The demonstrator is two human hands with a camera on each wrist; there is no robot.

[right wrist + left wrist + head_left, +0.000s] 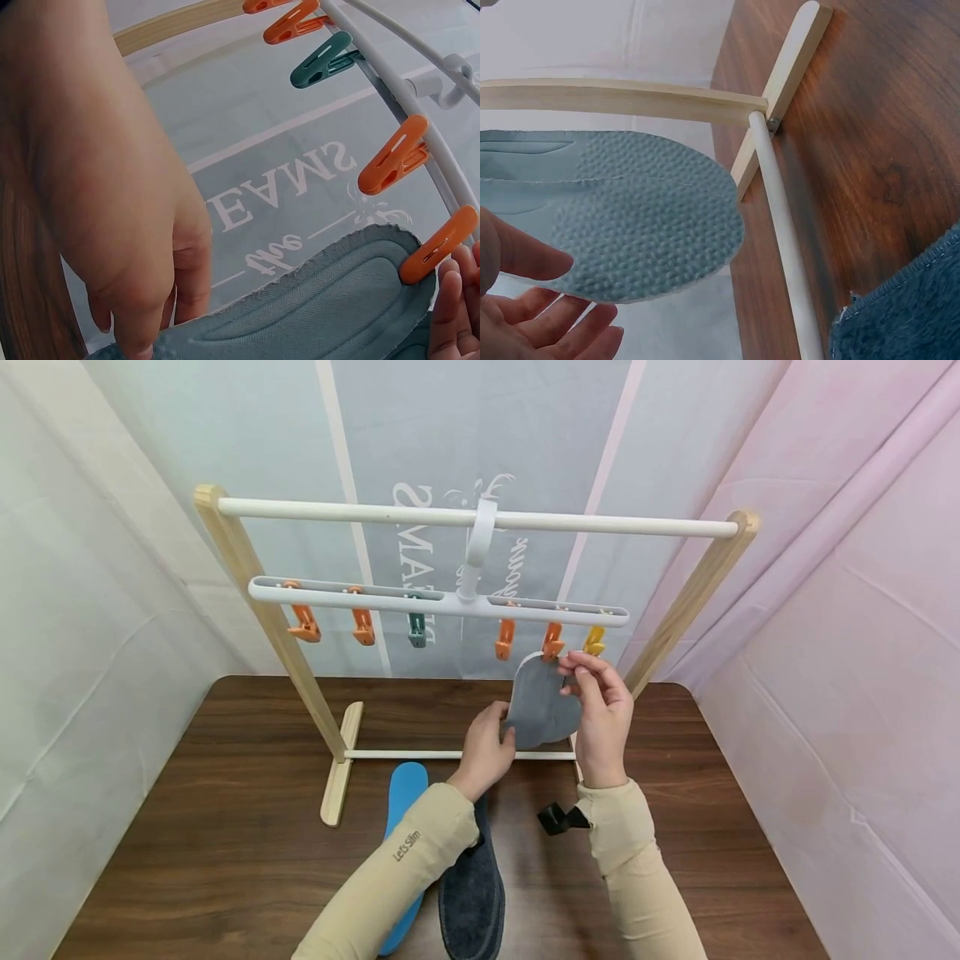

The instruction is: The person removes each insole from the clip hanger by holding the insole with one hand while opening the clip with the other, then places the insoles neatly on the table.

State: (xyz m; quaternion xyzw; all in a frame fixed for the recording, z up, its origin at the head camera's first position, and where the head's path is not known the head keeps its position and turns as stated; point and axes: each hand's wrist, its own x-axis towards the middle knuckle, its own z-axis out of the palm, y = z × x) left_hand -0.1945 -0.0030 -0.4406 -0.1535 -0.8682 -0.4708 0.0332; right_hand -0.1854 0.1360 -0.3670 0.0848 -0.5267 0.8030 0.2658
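Note:
A grey insole (542, 703) hangs by one end from an orange clothes peg (552, 642) on a white hanger (360, 601). My left hand (485, 752) holds the insole's left edge, thumb on the near face and fingers behind. Its dimpled end shows in the left wrist view, beyond my thumb (536, 255). Beside the peg, at the insole's upper right edge, is my right hand (603, 718), fingers loosely bent. In the right wrist view its fingers (452, 307) are close to the orange peg (439, 244), not squeezing it.
The hanger hooks over a wooden rack's white bar (337, 512). It carries several other pegs, including a green one (417, 628) and a yellow one (595, 641). A blue insole (406, 789) and a dark shoe (472, 902) lie on the brown table (225, 827) below my left arm.

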